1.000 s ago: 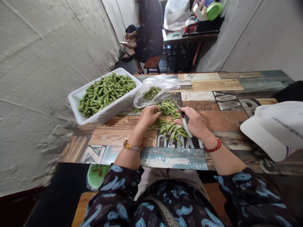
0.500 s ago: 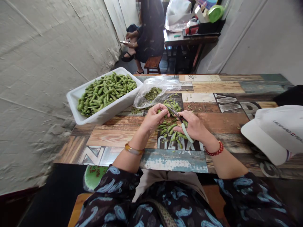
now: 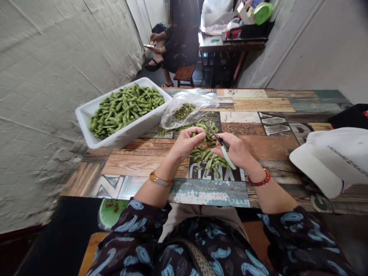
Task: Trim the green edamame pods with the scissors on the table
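In my right hand [image 3: 234, 150] is a pair of scissors [image 3: 226, 154] with a pale green handle, its blades pointing up and left. My left hand [image 3: 188, 142] pinches an edamame pod [image 3: 194, 134] close to the blade tips; fingers partly cover the pod. Under and between my hands, loose edamame pods [image 3: 214, 163] lie scattered on the patterned table [image 3: 149, 159]. Just beyond my left hand, a clear plastic bag [image 3: 169, 119] lies open with small green trimmings [image 3: 184, 111] in it. More bits are strewn beside the bag.
A white tub [image 3: 126, 138] heaped with pods stands at the table's left, near the wall. At the right lies a white cap [image 3: 330, 157]. Beyond the table, a person [image 3: 184, 38] sits on a wooden stool [image 3: 185, 72], beside a cluttered side table [image 3: 212, 46].
The scissors have shifted slightly and their blades now stand a little apart from my left fingers. The view has moved slightly; both hands remain over the pods.
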Available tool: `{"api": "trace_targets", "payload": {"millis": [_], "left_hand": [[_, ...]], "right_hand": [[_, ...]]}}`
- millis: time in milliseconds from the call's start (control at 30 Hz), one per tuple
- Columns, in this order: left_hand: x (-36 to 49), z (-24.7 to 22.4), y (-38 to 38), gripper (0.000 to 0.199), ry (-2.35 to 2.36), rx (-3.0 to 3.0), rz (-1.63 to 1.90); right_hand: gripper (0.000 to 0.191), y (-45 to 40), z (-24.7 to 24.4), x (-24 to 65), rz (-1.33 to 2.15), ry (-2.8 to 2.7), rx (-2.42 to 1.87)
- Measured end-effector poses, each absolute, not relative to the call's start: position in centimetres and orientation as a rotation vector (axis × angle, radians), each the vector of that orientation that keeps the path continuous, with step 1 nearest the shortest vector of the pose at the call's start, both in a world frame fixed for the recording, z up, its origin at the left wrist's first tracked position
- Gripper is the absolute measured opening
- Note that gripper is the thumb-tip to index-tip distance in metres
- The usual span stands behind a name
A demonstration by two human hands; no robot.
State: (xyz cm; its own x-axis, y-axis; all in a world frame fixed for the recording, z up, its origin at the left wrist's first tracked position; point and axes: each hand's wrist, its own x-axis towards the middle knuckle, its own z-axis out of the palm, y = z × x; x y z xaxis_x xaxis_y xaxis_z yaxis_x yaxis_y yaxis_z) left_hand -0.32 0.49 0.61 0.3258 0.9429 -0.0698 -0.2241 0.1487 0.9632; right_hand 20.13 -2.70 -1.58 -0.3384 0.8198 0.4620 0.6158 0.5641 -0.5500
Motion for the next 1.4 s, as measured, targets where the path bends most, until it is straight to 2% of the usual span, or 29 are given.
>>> {"api": "trace_targets", "payload": {"millis": [300, 633, 1133, 1400], "left_hand": [[-0.5, 0.8, 0.3, 0.02, 0.918, 1.28, 0.984], [-0.4, 0.9, 0.3, 0.032, 0.907, 1.194, 0.94], [-1.1, 0.7, 0.9, 0.024, 0.938, 1.315, 0.939], [-1.3, 0.8, 1.0, 0.023, 0.933, 1.27, 0.988]], "right_hand": [[0.047, -2.7, -1.5, 20.0, 0.313, -2.097, -1.109], [0.038, -2.7, -1.5, 20.3, 0.347, -2.096, -1.099], [0.031, -2.7, -1.2, 21.0, 0.394, -2.192, -1.073], [0.024, -2.9, -0.4, 21.1, 0.53, -2.118, -1.136]]}}
